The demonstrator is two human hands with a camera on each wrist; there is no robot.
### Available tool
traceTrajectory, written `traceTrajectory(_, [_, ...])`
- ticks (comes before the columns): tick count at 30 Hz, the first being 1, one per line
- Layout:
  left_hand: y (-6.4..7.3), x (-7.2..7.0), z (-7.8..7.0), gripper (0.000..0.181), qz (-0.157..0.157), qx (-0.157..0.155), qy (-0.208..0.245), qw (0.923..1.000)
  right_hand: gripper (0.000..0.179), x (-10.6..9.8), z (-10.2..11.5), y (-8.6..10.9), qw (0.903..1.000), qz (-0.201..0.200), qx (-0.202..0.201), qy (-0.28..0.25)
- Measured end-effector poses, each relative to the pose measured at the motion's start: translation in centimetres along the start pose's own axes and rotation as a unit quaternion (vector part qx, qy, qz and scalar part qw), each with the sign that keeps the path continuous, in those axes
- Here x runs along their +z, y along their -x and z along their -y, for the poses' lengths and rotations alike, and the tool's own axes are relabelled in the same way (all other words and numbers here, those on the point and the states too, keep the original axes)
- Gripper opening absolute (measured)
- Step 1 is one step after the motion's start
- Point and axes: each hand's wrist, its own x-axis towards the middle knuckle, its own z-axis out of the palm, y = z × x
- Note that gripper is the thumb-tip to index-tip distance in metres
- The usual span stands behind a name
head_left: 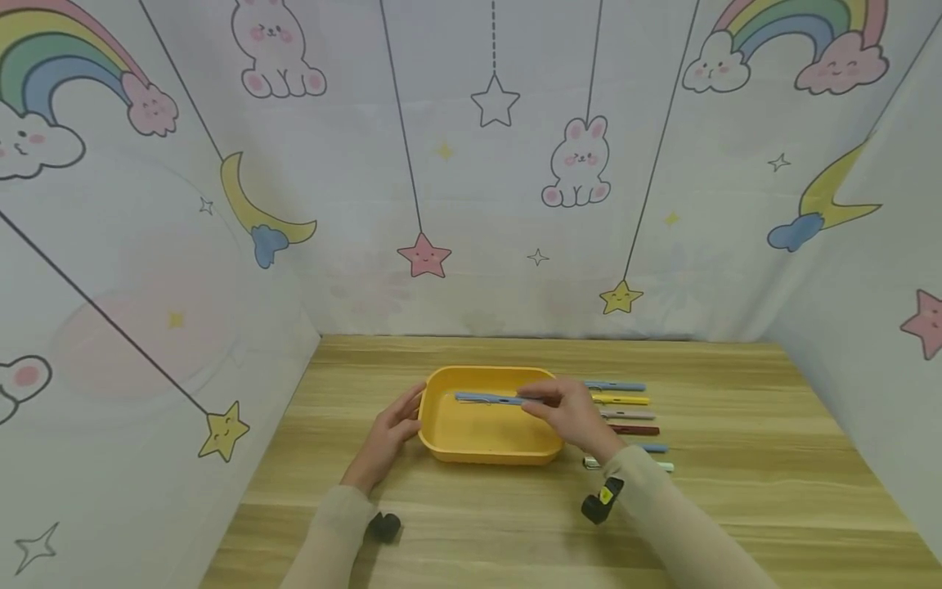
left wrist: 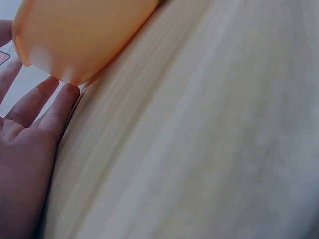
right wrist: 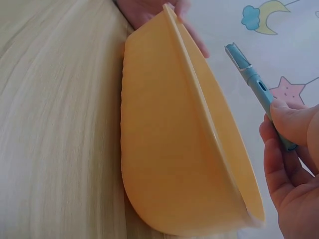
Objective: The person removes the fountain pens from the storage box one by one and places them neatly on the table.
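Over the yellow tray (head_left: 486, 458), my right hand (head_left: 574, 413) holds a blue capped pen (head_left: 478, 398) between thumb and fingers. The right wrist view shows that pen (right wrist: 256, 84) above the tray rim, its clip end pointing away from the hand (right wrist: 294, 149). My left hand (head_left: 386, 438) rests against the tray's left end with its fingers spread. In the left wrist view, the fingertips of that hand (left wrist: 30, 134) are at the outer wall of the tray (left wrist: 84, 35).
To the right of the tray several pens lie in a column, among them a yellow pen (head_left: 625, 400), a dark red pen (head_left: 636, 429) and a pale green pen (head_left: 662, 467). My right forearm partly covers them. Behind the wooden table (head_left: 478, 523) hangs a patterned cloth (head_left: 500, 213).
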Motion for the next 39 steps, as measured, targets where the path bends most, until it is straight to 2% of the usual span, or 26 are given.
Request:
traceTrajectory(7, [-0.1, 0.0, 0.0, 0.068, 0.001, 0.002, 0.002, 1.0000, 0.027, -1.4, -1.2, 1.1, 0.9994, -0.022, -0.013, -0.022])
traceTrajectory(15, [-0.1, 0.0, 0.3, 0.068, 0.001, 0.001, -0.006, 1.0000, 0.032, -3.8, -1.6, 2.4, 0.9981, -0.046, 0.023, -0.034])
traceTrajectory(18, [-0.1, 0.0, 0.4, 0.068, -0.003, -0.003, -0.006, 1.0000, 0.034, -4.7, -1.9, 2.8, 0.9960, -0.052, 0.045, -0.058])
traceTrajectory(23, [-0.2, 0.0, 0.3, 0.068, -0.004, -0.002, 0.000, 1.0000, 0.035, -6.2, -2.6, 3.5, 0.9940, -0.064, 0.045, -0.077])
traceTrajectory(29, [-0.2, -0.1, 0.2, 0.068, 0.001, 0.010, 0.003, 0.9999, 0.032, -7.5, -3.2, 4.6, 0.9950, -0.080, 0.030, -0.052])
traceTrajectory(39, [-0.2, -0.1, 0.3, 0.066, 0.000, 0.001, 0.000, 1.0000, 0.032, -9.0, -4.6, 7.1, 0.9953, -0.089, 0.023, -0.031])
